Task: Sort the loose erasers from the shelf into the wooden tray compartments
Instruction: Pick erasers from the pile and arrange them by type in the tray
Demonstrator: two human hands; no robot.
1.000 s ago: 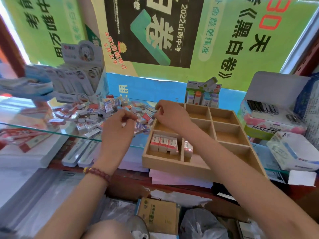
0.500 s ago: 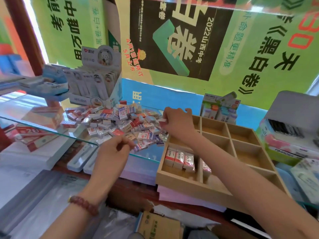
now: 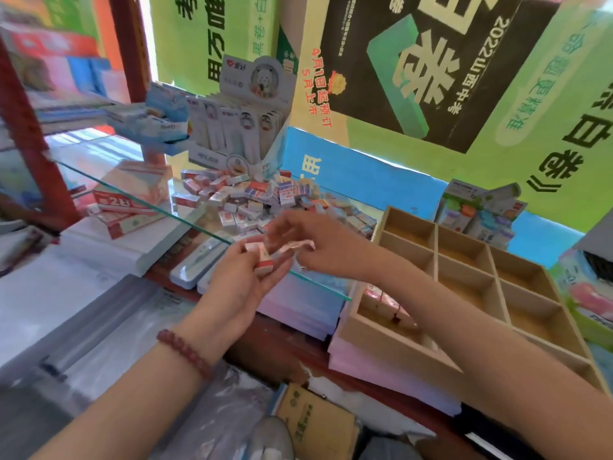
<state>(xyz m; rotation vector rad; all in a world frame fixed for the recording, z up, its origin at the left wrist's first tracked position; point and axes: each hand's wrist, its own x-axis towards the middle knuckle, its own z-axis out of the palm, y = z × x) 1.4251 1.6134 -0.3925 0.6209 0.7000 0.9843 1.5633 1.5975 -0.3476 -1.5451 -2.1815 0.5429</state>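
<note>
Small, blocky paper-wrapped erasers [image 3: 252,200] lay heaped on the smooth glass shelf [image 3: 109,180]; the grid-celled wooden tray [image 3: 464,257] held a few in its near-left compartment, the other cells bare wood; the left hand [image 3: 238,283] gripped one eraser [image 3: 263,258] in curled fingers; the right hand [image 3: 328,250], blurred, touched it, its grip impossible to tell.

Close head-worn view, downward over shelf [image 3: 99,161]
</note>
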